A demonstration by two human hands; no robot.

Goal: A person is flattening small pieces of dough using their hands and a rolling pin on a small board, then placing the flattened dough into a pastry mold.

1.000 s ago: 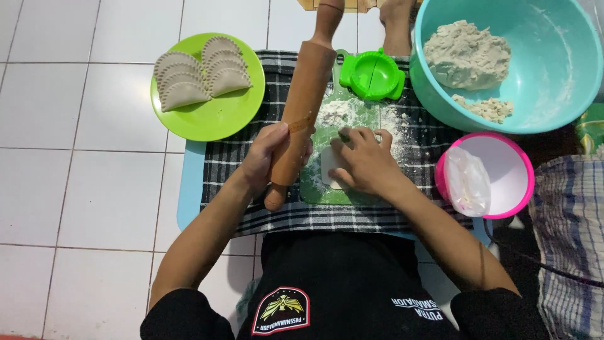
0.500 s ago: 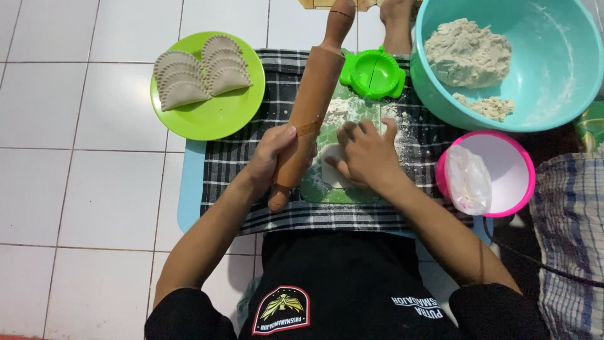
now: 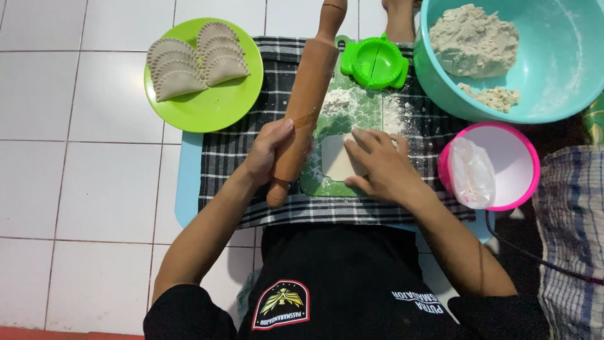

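Dumplings [image 3: 195, 60] fill the green plate [image 3: 207, 110] left of the green cutting board [image 3: 352, 107]; the left hand [image 3: 267, 151] grips the wooden rolling pin [image 3: 308, 101] at that board's left edge. On it, the right hand [image 3: 380, 167] lies spread on the dough sheet [image 3: 336, 160]. Sparse flour there could make it stick and tear.

Clear plastic bag [image 3: 470, 171] in pink bowl [image 3: 509, 165]
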